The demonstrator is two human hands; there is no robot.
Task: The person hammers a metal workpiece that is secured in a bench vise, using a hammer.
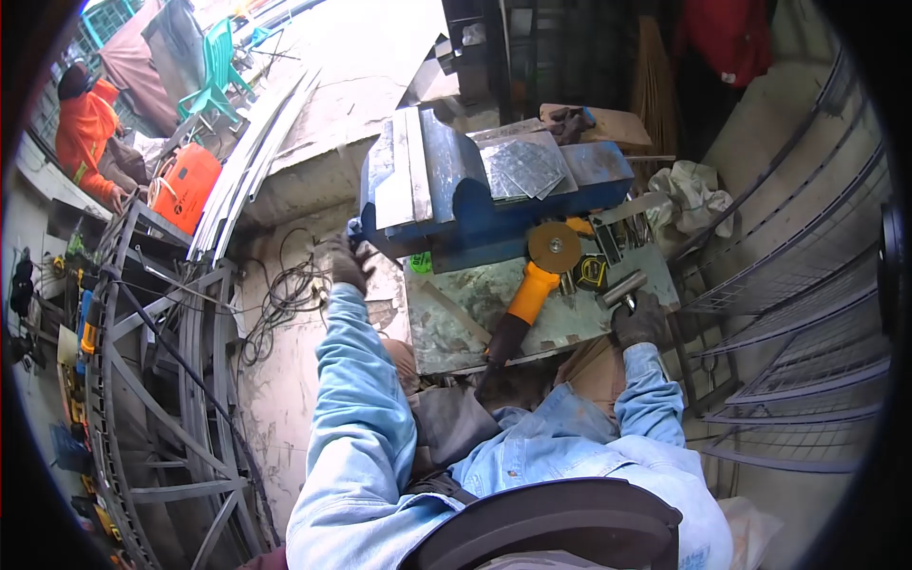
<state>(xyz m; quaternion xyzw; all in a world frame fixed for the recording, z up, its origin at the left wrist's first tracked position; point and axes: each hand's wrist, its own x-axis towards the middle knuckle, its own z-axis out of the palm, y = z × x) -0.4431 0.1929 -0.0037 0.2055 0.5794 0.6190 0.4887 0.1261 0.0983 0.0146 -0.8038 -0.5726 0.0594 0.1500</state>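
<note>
A large blue bench vise (442,233) stands across the bench, with a flat pale metal bar (410,166) at its jaws. My left hand (344,263), in a dark glove, is closed at the vise's left end, around what looks like its handle; the fingers are partly hidden. At the bench's right side my right hand (642,321), also gloved, grips a hammer with a cylindrical metal head (622,288). Between my hands lies a yellow angle grinder (533,294) with a brown disc (554,247). A yellow-and-black tape measure (592,273) rests beside the disc.
Thin metal plates (527,169) lie on the vise. Cables (280,294) coil on the floor at left, near a steel frame (171,399) and long pale bars (252,157). A person in orange (85,138) sits by an orange machine (183,188). Mesh panels (798,285) lean at right.
</note>
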